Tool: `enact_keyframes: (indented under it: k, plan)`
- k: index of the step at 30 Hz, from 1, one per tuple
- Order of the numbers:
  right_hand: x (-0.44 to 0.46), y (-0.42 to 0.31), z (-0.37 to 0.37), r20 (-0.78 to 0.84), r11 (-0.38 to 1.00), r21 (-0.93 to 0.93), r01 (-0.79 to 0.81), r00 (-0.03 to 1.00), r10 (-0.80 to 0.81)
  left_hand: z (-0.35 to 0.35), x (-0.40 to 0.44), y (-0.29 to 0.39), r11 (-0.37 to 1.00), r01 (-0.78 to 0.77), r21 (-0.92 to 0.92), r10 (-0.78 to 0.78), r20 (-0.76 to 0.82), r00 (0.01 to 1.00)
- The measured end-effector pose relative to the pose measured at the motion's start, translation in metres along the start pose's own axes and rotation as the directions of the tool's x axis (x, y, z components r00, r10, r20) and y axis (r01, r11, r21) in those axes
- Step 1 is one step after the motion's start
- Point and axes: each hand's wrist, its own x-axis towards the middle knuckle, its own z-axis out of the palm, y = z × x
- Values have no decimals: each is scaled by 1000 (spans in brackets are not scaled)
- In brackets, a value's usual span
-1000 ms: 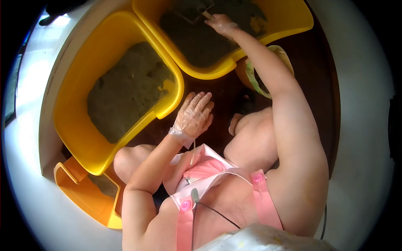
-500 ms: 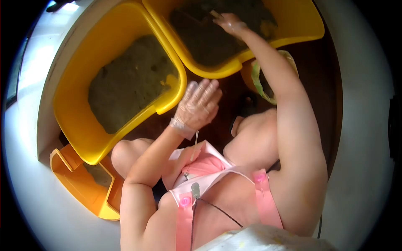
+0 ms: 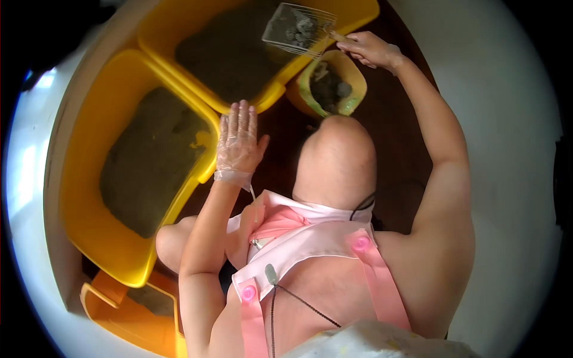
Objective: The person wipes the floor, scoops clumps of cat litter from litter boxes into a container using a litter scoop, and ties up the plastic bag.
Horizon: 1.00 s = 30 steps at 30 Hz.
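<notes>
My right hand point(image 3: 371, 50), in a clear plastic glove, grips the handle of a wire litter scoop point(image 3: 283, 37). Grey clumps point(image 3: 304, 27) lie in the scoop's basket, which is over the front right rim of the far yellow litter box point(image 3: 270, 97). Just below the scoop stands a small bin point(image 3: 358, 89) with a green-edged liner and grey clumps inside. My left hand point(image 3: 239, 143), also gloved, holds nothing. Its fingers are stretched out and flat, near the corner between the far box and the left yellow litter box point(image 3: 83, 179).
Grey litter point(image 3: 143, 161) covers the bottom of both boxes. An orange-yellow tray point(image 3: 119, 316) with some litter sits at the lower left. My bent knee point(image 3: 337, 146) is close to the bin. A pale wall point(image 3: 513, 149) rises on the right.
My right hand has brought the scoop out from deep in the far box toward the bin, now with clumps in view. The camera view has shifted; my left hand stays open.
</notes>
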Motion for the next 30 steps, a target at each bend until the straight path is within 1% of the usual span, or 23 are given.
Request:
enact_keyframes:
  k: [2,3,5,6,7,8,10,11,12,14,17,20,21,22,24,26,27,28,30]
  plan:
    - [-36,29,-14,-59,994,-2,-106,993,105,-2,2,2,999,-5,31,4,22,1000]
    - [-52,39,-16,-97,983,-35,-178,980,174,-3,1,3,1000,-12,25,11,42,999]
    - [-67,64,-20,-134,941,-185,-285,955,263,-4,5,3,1000,-17,24,15,49,999]
    - [-75,64,-16,-153,907,-256,-335,940,304,-5,4,3,1000,-19,20,18,51,999]
    - [-77,59,-13,-150,819,-481,-314,949,276,-6,4,4,1000,-17,15,16,53,998]
    - [-76,54,-3,-135,682,-678,-275,958,252,-7,4,4,1000,-19,14,18,55,998]
    - [-78,35,30,-247,581,-729,-362,931,270,-9,6,4,1000,-21,14,20,56,998]
    - [-71,33,45,-279,513,-765,-389,919,279,-10,8,4,1000,-25,14,24,50,998]
    - [-67,30,55,-270,445,-814,-373,922,278,-11,9,4,1000,-27,15,26,47,999]
    - [-68,15,61,-246,420,-843,-337,935,256,-10,6,4,1000,-24,13,24,47,999]
    - [-65,3,53,-261,378,-854,-357,923,283,-11,7,4,1000,-22,16,22,48,999]
    - [-62,4,35,-314,339,-856,-391,913,260,-9,7,4,1000,-10,16,9,42,999]
    - [-66,-10,27,-341,354,-835,-420,902,266,-9,7,4,1000,-6,8,6,29,1000]
    - [-72,-22,20,-362,360,-830,-426,902,235,-9,7,4,1000,-3,4,3,14,1000]
    - [-66,-40,-6,-371,358,-801,-479,868,330,-10,7,5,1000,1,-7,-1,-1,1000]
    - [-56,-41,-33,-335,349,-846,-404,911,241,-11,8,5,1000,11,-11,-12,-4,1000]
    - [-47,-36,-49,-283,317,-892,-322,945,165,-11,9,6,1000,3,-10,-4,-30,1000]
    - [-30,-29,-62,-258,336,-898,-285,958,123,-10,11,5,1000,-1,4,1,-42,999]
    - [13,-26,-79,-191,310,-932,-189,981,25,-8,10,5,1000,-3,25,4,-51,999]
